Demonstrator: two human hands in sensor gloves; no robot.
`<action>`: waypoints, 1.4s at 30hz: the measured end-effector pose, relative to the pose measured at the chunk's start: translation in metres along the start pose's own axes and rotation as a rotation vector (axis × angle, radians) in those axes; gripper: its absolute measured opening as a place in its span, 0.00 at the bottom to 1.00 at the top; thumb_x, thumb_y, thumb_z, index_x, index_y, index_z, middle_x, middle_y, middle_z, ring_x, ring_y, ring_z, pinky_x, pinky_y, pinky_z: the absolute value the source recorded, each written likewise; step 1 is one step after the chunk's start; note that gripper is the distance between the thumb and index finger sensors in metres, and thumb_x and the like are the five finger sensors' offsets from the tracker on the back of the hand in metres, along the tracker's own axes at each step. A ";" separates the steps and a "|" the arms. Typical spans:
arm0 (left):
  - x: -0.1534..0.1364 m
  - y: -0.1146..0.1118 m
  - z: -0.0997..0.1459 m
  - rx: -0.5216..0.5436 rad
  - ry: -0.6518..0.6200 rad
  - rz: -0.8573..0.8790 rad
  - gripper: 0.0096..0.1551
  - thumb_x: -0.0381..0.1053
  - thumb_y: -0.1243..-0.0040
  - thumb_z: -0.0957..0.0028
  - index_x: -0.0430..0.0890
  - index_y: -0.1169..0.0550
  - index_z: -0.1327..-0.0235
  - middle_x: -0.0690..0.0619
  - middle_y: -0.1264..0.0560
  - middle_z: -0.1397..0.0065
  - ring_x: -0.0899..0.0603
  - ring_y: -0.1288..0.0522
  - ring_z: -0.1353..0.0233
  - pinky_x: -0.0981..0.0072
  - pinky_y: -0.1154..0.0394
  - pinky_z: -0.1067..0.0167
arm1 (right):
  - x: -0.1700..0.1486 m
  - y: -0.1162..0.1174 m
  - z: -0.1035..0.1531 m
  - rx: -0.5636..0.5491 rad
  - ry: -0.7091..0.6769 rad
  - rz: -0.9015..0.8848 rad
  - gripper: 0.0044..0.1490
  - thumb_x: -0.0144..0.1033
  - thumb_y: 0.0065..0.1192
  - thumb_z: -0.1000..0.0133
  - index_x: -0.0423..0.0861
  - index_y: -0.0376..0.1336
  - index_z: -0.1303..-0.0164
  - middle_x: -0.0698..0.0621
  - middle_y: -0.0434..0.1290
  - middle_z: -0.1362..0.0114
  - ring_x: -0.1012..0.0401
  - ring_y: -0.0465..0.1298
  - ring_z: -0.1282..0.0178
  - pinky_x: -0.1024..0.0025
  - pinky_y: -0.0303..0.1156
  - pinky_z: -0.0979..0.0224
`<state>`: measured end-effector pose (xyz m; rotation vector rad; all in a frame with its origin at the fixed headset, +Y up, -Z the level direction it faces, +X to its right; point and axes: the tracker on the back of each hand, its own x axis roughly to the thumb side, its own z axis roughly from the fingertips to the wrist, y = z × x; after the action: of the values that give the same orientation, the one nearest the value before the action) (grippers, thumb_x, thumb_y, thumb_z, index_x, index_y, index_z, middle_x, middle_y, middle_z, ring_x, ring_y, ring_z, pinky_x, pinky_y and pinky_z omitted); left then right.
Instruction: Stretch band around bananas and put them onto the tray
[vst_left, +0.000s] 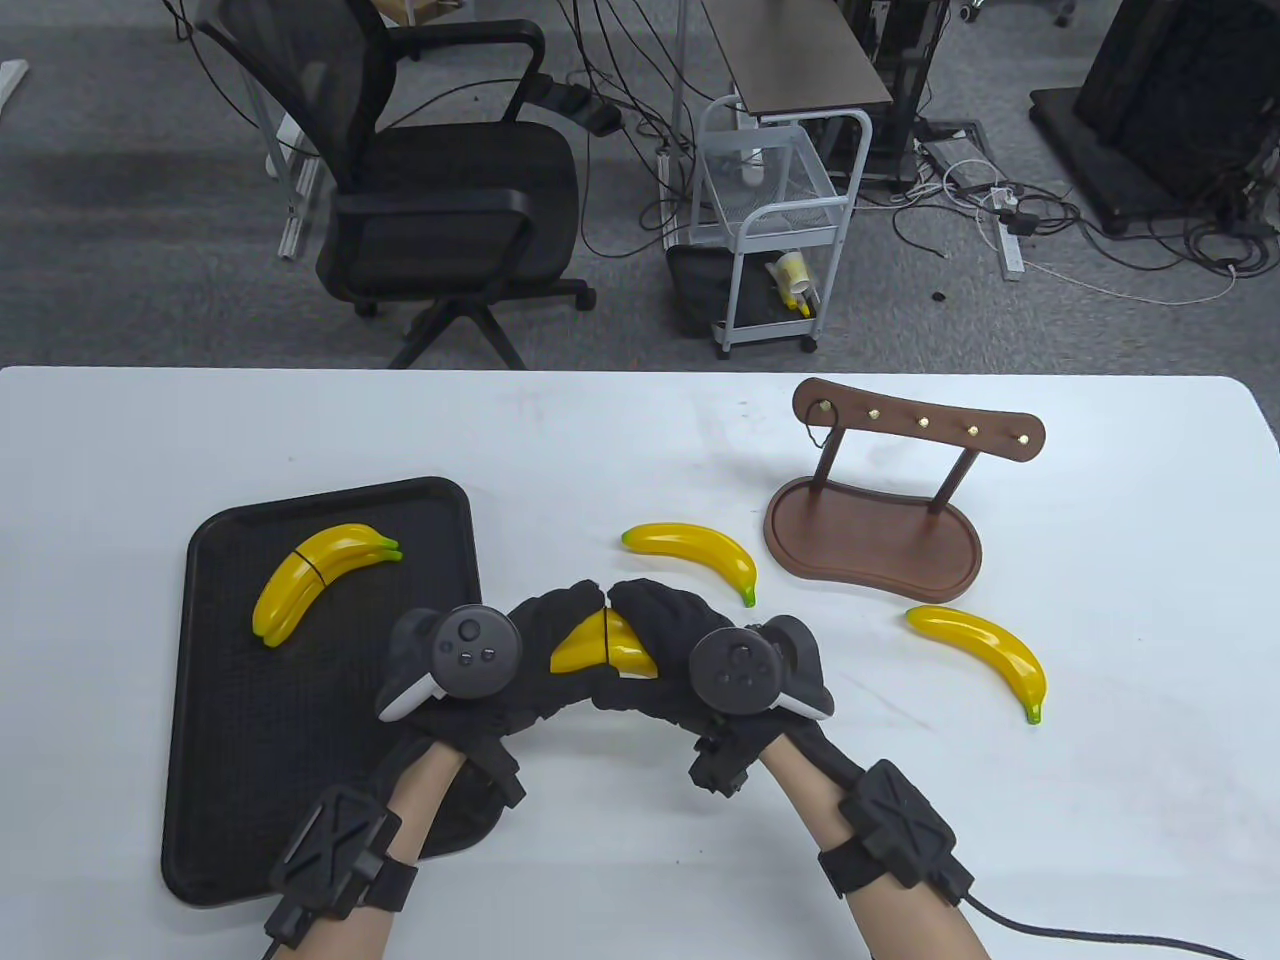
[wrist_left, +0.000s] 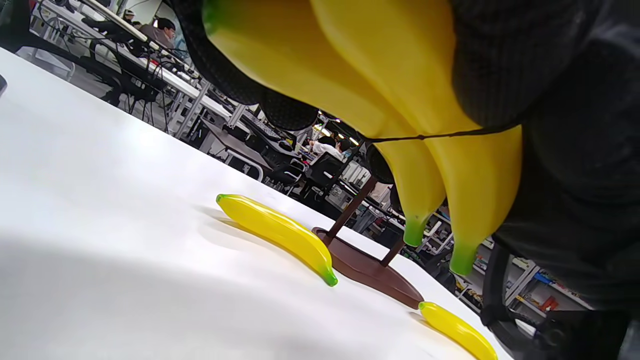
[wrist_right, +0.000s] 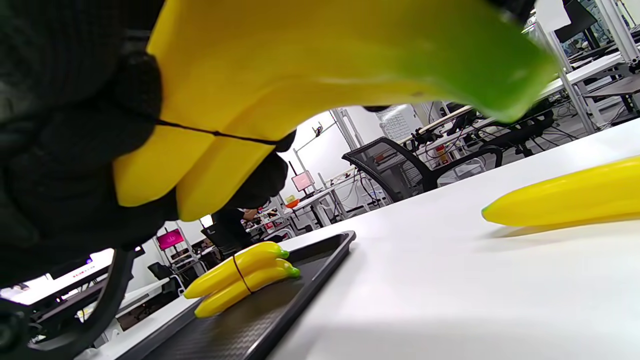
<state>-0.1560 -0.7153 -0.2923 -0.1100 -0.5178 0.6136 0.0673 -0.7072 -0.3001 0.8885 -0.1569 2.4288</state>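
Bananas, yellow plastic pair (vst_left: 603, 655), we're gripping in both hands (vst_left: 560, 650), thin band (wrist_left: 425, 136) on; just right of black tray (vst_left: 210, 760), one bundle (vst_left: 315, 577) already sitting there.

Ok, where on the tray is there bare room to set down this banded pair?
The tray is bare along its right side and across the half nearest the person, partly under the left hand. The first banded pair fills the far-left part. The held pair, shared with the right hand, hangs just right of the tray.
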 end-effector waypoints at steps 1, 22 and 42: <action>-0.001 0.000 0.000 -0.002 -0.005 0.004 0.50 0.70 0.38 0.47 0.50 0.40 0.17 0.49 0.33 0.14 0.39 0.27 0.21 0.45 0.34 0.21 | -0.002 -0.001 0.000 0.007 -0.011 -0.014 0.60 0.68 0.60 0.51 0.39 0.54 0.18 0.38 0.63 0.18 0.39 0.70 0.28 0.38 0.69 0.33; -0.007 0.003 0.000 -0.023 0.020 0.086 0.49 0.72 0.38 0.46 0.49 0.38 0.17 0.48 0.31 0.16 0.39 0.25 0.24 0.45 0.31 0.24 | -0.014 -0.002 0.000 0.080 -0.018 -0.086 0.53 0.56 0.64 0.45 0.42 0.50 0.16 0.40 0.58 0.15 0.41 0.65 0.20 0.42 0.69 0.29; -0.024 -0.001 -0.003 -0.118 0.126 0.416 0.49 0.71 0.40 0.42 0.43 0.36 0.18 0.41 0.29 0.18 0.35 0.21 0.30 0.42 0.28 0.30 | 0.011 -0.002 0.005 -0.148 -0.115 0.288 0.47 0.41 0.73 0.47 0.47 0.52 0.21 0.47 0.63 0.20 0.50 0.71 0.24 0.54 0.72 0.28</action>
<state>-0.1707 -0.7295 -0.3051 -0.3719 -0.4099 0.9749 0.0642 -0.7017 -0.2899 0.9960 -0.5334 2.5853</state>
